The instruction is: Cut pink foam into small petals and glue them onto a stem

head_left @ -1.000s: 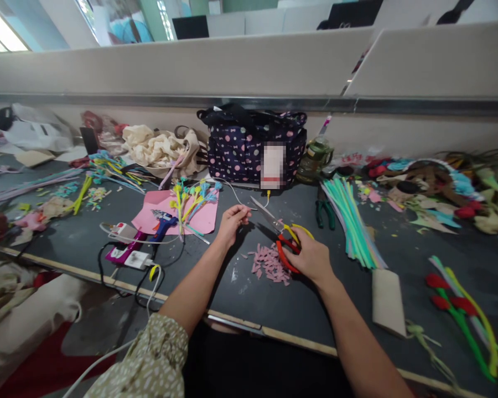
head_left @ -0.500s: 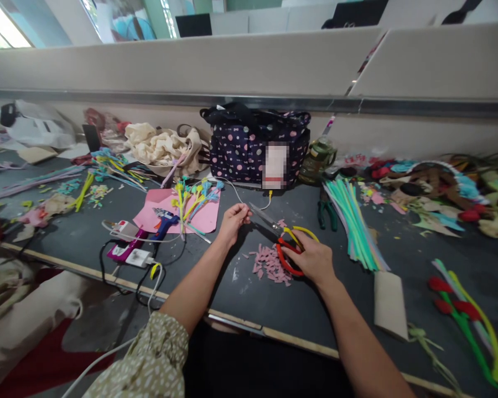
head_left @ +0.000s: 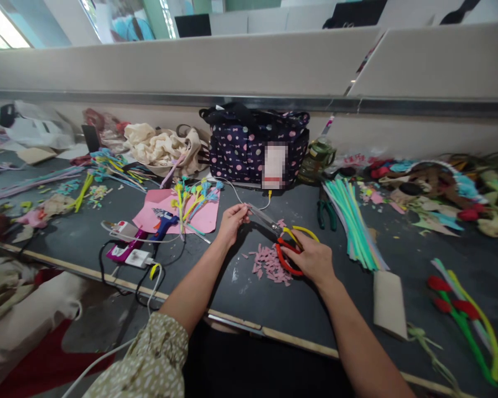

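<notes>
In my right hand is a pair of scissors with red and yellow handles, its blades pointing up and left. The blade tips reach the fingers of my left hand, which are pinched together. Whatever that pinch holds is too small to make out. Below the scissors lies a pile of small pink cut pieces on the dark table. Left of my left hand, yellow and blue fuzzy-stem flowers rest on a pink sheet.
A blue glue gun and a purple power strip with cables lie at left. A dotted bag stands behind. Green pliers, fuzzy stems, a beige block and red tulips lie right. Another person's leg shows lower left.
Both hands and the scissors stay in nearly the same place. The scissor blades seem slightly closer together at my left fingertips.
</notes>
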The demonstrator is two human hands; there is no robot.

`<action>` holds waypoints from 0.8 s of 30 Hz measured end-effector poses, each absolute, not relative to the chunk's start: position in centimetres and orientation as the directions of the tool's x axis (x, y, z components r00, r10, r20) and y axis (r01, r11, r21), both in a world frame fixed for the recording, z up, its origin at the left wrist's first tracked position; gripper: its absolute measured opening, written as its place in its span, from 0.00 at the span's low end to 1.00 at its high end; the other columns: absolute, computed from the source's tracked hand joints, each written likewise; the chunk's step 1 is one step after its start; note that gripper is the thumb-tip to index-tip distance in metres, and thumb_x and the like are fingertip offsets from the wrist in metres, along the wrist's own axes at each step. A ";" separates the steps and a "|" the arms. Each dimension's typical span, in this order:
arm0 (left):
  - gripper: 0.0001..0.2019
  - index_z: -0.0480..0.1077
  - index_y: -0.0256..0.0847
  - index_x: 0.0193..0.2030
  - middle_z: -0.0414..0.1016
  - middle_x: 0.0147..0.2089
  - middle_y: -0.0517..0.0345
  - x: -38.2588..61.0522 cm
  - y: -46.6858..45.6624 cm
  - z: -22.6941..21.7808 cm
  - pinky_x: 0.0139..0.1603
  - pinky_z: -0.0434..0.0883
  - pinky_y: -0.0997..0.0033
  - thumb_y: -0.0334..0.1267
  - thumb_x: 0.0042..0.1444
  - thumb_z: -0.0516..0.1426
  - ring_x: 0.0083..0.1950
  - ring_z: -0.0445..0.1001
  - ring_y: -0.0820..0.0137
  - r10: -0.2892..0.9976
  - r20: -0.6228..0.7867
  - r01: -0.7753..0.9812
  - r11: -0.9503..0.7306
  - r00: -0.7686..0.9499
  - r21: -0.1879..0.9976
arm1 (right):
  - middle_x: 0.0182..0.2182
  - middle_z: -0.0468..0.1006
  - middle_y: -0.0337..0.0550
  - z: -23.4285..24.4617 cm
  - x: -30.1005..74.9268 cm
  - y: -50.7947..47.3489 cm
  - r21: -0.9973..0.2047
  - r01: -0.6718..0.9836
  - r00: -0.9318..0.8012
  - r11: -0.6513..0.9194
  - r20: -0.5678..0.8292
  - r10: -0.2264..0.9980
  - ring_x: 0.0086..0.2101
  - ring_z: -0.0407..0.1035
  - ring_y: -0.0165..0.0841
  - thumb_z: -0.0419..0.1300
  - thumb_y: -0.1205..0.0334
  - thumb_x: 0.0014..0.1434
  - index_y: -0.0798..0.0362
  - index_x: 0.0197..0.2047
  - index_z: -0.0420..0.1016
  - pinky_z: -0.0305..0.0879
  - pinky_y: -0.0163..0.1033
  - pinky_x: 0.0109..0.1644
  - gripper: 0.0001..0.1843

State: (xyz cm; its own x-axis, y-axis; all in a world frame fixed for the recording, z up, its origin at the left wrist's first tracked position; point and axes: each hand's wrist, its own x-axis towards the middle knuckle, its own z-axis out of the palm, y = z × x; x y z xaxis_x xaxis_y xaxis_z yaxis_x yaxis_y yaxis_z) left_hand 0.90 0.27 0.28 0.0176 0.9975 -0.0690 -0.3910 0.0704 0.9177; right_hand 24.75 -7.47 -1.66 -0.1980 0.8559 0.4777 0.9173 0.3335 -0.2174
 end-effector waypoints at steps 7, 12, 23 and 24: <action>0.16 0.74 0.35 0.36 0.74 0.30 0.57 0.8 0.4 0.0 0.30 0.66 0.77 0.44 0.43 0.66 0.25 0.67 0.79 0.998 -0.068 -0.386 0.065 0.006 0.920 | 0.43 0.80 0.48 -1.6 24.7 -7.5 -0.230 0.912 -0.198 0.339 0.477 0.856 0.38 0.75 0.39 0.58 0.43 0.56 0.52 0.55 0.72 0.68 0.40 0.38 0.28; 0.15 0.74 0.35 0.35 0.73 0.28 0.58 0.8 0.5 -0.2 0.29 0.65 0.77 0.43 0.44 0.66 0.24 0.67 0.79 0.997 -0.069 -0.395 0.071 0.018 0.916 | 0.43 0.80 0.48 -1.6 24.8 -7.5 -0.239 0.902 -0.209 0.359 0.487 0.848 0.39 0.75 0.40 0.58 0.44 0.56 0.51 0.55 0.72 0.69 0.41 0.39 0.28; 0.13 0.69 0.36 0.27 0.70 0.25 0.59 1.1 0.2 0.1 0.29 0.65 0.77 0.44 0.45 0.64 0.25 0.66 0.78 0.998 -0.034 -0.343 0.050 0.053 0.938 | 0.43 0.81 0.46 -2.0 24.7 -7.5 -0.229 0.894 -0.222 0.385 0.520 0.825 0.39 0.76 0.38 0.58 0.44 0.57 0.51 0.54 0.73 0.69 0.39 0.41 0.27; 0.13 0.69 0.36 0.26 0.70 0.25 0.59 1.1 0.1 0.1 0.29 0.65 0.77 0.44 0.46 0.64 0.25 0.65 0.77 0.998 -0.030 -0.331 0.045 0.053 0.943 | 0.43 0.81 0.46 -2.1 24.7 -7.5 -0.232 0.894 -0.218 0.383 0.521 0.825 0.39 0.76 0.38 0.58 0.44 0.57 0.50 0.54 0.73 0.69 0.39 0.41 0.27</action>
State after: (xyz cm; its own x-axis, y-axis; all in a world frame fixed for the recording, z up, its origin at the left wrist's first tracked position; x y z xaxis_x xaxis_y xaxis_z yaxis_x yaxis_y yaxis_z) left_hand 1.10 0.12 0.08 0.0528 0.9982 -0.0296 -0.3309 0.0455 0.9426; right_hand 24.69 -7.52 -2.06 -0.2184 0.8254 0.5207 0.8944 0.3828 -0.2315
